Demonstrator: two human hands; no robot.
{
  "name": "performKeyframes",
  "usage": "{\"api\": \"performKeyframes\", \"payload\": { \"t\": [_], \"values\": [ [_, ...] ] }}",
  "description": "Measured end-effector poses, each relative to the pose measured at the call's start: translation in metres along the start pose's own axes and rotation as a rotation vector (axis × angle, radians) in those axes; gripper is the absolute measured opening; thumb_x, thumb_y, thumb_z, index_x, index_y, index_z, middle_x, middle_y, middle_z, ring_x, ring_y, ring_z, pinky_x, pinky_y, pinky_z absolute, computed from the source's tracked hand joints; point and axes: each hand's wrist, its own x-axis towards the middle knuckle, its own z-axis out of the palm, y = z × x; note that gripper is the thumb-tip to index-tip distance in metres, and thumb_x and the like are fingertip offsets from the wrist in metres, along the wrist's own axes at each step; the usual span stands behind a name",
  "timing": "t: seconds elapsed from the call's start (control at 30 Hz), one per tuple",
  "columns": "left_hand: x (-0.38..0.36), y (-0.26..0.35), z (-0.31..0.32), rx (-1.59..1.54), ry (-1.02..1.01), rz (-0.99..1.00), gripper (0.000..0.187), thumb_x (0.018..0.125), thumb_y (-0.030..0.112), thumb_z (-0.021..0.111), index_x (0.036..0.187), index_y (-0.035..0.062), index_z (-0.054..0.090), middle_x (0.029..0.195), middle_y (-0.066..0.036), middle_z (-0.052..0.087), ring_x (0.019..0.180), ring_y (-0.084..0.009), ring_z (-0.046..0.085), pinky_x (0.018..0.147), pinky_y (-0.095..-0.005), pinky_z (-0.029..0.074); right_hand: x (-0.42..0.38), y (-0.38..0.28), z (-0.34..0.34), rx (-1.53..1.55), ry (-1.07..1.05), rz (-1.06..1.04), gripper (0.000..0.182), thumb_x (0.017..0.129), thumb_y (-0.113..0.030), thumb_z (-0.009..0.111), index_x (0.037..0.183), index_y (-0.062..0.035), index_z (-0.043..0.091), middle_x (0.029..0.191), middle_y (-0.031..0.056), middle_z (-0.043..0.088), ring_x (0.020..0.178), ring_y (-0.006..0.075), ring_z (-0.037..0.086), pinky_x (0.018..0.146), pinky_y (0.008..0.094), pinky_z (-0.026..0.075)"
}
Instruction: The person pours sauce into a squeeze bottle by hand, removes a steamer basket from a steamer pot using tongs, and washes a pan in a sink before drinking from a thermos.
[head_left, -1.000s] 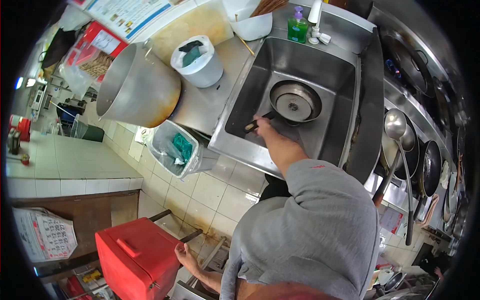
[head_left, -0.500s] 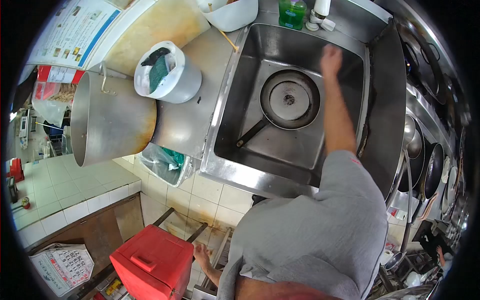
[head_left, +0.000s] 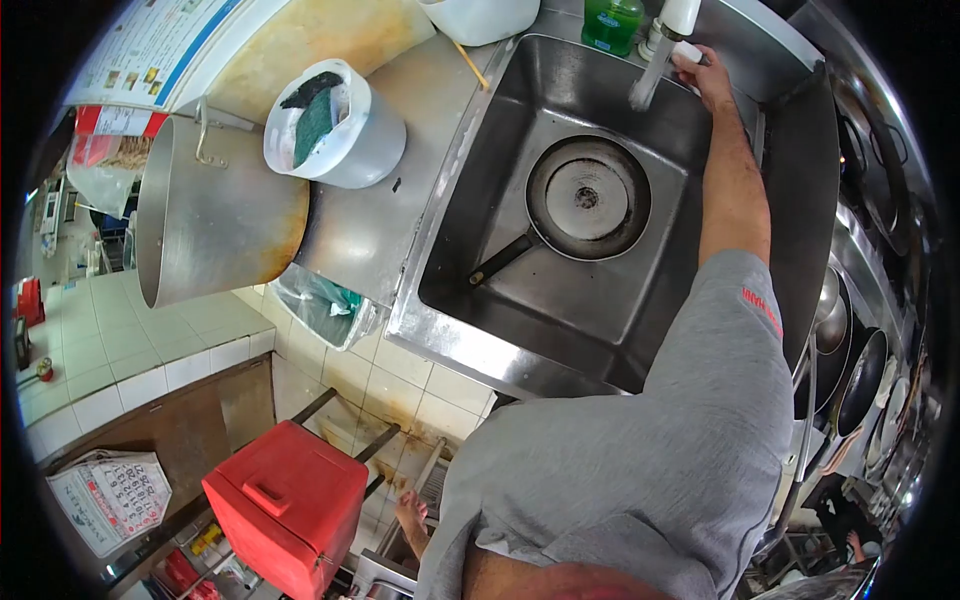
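Observation:
My right hand [head_left: 708,76] is closed round the white tap handle [head_left: 686,52] at the sink's back right corner. Beside it, water [head_left: 648,88] runs from the tap's spout. A dark frying pan [head_left: 588,198] lies in the steel sink [head_left: 470,350], its handle pointing to the lower left. My left hand [head_left: 411,508] hangs low near the red box, fingers apart and holding nothing. A green soap bottle [head_left: 611,26] stands left of the tap. On the steel counter, a white tub [head_left: 375,140] holds a green scouring pad [head_left: 314,128].
A large metal pot [head_left: 220,215] stands at the left of the counter. The red box [head_left: 288,500] is below, beside metal bars. Pans and ladles [head_left: 862,378] hang along the right. A person [head_left: 856,546] is partly visible at the lower right.
My right hand has moved from above the sink's right side to the tap handle and closed on it. Water now flows from the spout. The view has shifted slightly.

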Motion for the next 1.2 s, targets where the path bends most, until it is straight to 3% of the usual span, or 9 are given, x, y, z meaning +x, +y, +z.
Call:
{"api": "performKeyframes", "payload": {
  "t": [0.23, 0.3, 0.33, 0.37, 0.47, 0.6, 0.8, 1.0, 1.2],
  "values": [
    [0.007, -0.054, 0.02, -0.234, 0.076, 0.032, 0.022, 0.08, 0.017, 0.063, 0.096, 0.006, 0.052, 0.071, -0.004, 0.055, 0.05, -0.0128, 0.051, 0.04, -0.0242, 0.039, -0.085, 0.053, 0.0, 0.281, 0.488, -0.048, 0.044, 0.077, -0.019, 0.068, 0.113, 0.0, 0.052, 0.085, 0.0067, 0.06, 0.061, 0.0108, 0.052, 0.053, 0.0239, 0.044],
    [0.013, -0.078, 0.026, -0.144, 0.075, 0.055, 0.02, 0.079, 0.015, 0.064, 0.092, 0.0042, 0.053, 0.07, -0.004, 0.055, 0.049, -0.0129, 0.05, 0.039, -0.0246, 0.038, -0.151, 0.105, 0.007, 0.114, 0.605, 0.109, 0.03, 0.083, -0.021, 0.058, 0.102, 0.0032, 0.058, 0.087, 0.0145, 0.063, 0.068, 0.0237, 0.059, 0.062, 0.0332, 0.049],
    [-0.001, -0.077, 0.036, -0.176, 0.072, 0.085, 0.02, 0.079, 0.015, 0.064, 0.091, 0.0035, 0.053, 0.07, -0.004, 0.055, 0.049, -0.0128, 0.051, 0.04, -0.0248, 0.039, -0.176, 0.139, 0.009, -0.461, 0.492, 0.189, 0.031, 0.084, -0.018, 0.054, 0.104, 0.0048, 0.057, 0.089, 0.0172, 0.062, 0.073, 0.0289, 0.06, 0.069, 0.0364, 0.051],
    [-0.022, -0.073, 0.041, -0.222, 0.095, 0.108, 0.019, 0.079, 0.014, 0.064, 0.09, 0.0027, 0.053, 0.069, -0.004, 0.055, 0.05, -0.0126, 0.051, 0.04, -0.0249, 0.039, -0.223, 0.126, 0.055, 0.133, 0.551, 0.378, 0.03, 0.083, -0.018, 0.053, 0.102, 0.0053, 0.057, 0.095, 0.0185, 0.061, 0.081, 0.0294, 0.059, 0.073, 0.0386, 0.051],
    [-0.017, -0.152, 0.052, -0.078, 0.266, 0.185, 0.032, 0.078, 0.031, 0.062, 0.084, -0.0003, 0.058, 0.071, -0.009, 0.061, 0.064, -0.0177, 0.058, 0.059, -0.033, 0.047, -0.338, 0.019, 0.164, -0.263, 0.163, 0.311, 0.022, 0.084, -0.018, 0.057, 0.09, 0.0036, 0.054, 0.088, 0.0116, 0.057, 0.08, 0.0218, 0.054, 0.075, 0.033, 0.047],
    [-0.066, -0.21, 0.073, -0.15, 0.481, 0.081, 0.033, 0.076, 0.029, 0.066, 0.09, 0.0001, 0.058, 0.074, -0.007, 0.06, 0.064, -0.0155, 0.056, 0.058, -0.0309, 0.046, -0.402, -0.082, 0.298, 0.266, -0.236, -0.477, 0.023, 0.085, -0.019, 0.061, 0.089, 0.0008, 0.049, 0.076, 0.0076, 0.051, 0.067, 0.0157, 0.047, 0.062, 0.0279, 0.042],
    [-0.176, -0.352, 0.141, -0.523, 0.651, -0.207, 0.042, 0.071, 0.036, 0.065, 0.096, 0.0026, 0.06, 0.093, -0.017, 0.063, 0.089, -0.0307, 0.06, 0.08, -0.0382, 0.046, -0.559, -0.185, 0.376, 0.504, -0.869, -0.509, 0.031, 0.083, -0.016, 0.063, 0.101, 0.0044, 0.048, 0.08, 0.0089, 0.054, 0.067, 0.0144, 0.048, 0.062, 0.0271, 0.042],
    [-0.312, -0.501, 0.267, -0.703, 0.745, -0.592, 0.039, 0.07, 0.033, 0.064, 0.094, 0.0033, 0.06, 0.092, -0.016, 0.063, 0.089, -0.0289, 0.059, 0.08, -0.0372, 0.046, -0.837, -0.094, 0.309, 0.372, -1.653, -0.39, 0.027, 0.085, -0.015, 0.058, 0.106, -0.0009, 0.051, 0.077, 0.003, 0.051, 0.064, 0.0104, 0.045, 0.057, 0.0238, 0.04],
    [-0.428, -0.549, 0.319, -0.93, 0.975, -0.791, 0.038, 0.071, 0.031, 0.066, 0.093, 0.0019, 0.059, 0.086, -0.014, 0.062, 0.083, -0.0266, 0.059, 0.077, -0.0353, 0.047, -1.066, -0.108, 0.071, 0.267, -2.685, -0.435, 0.025, 0.08, -0.011, 0.064, 0.102, -0.0022, 0.058, 0.077, -0.0012, 0.052, 0.066, 0.0076, 0.047, 0.06, 0.0214, 0.042]
  ]
}}
